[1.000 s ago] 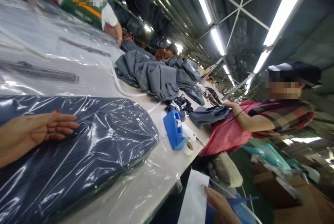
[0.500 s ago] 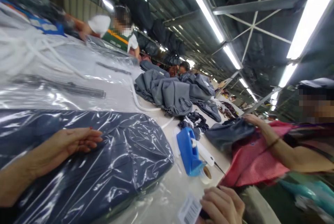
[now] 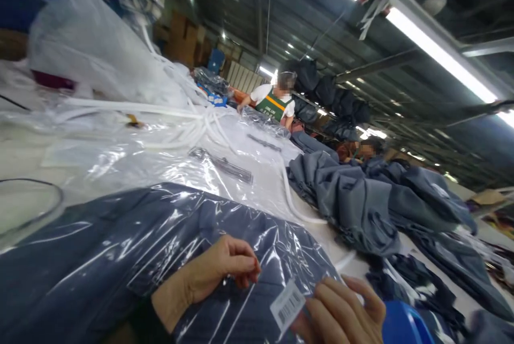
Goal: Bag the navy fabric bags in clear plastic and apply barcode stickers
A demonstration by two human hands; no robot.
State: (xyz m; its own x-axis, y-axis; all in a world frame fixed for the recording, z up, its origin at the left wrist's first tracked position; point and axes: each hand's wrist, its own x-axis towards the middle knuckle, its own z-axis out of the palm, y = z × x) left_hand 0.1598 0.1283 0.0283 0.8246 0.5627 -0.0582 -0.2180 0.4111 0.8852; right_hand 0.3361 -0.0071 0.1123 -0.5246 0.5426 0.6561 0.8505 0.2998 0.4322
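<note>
Pale table (image 3: 24, 205) — bagged navy fabric (image 3: 120, 247), grey cloth heap (image 3: 353, 205) — tube lights (image 3: 441, 53) overhead.

Over the near side of the table (image 3: 22, 148), the left hand (image 3: 225, 269) extends from a bare wrist (image 3: 172, 297), its fingers curled inward and the thumb lying close to them, while the right hand (image 3: 346, 313), a little apart, has its fingers bent in a pinch.
</note>
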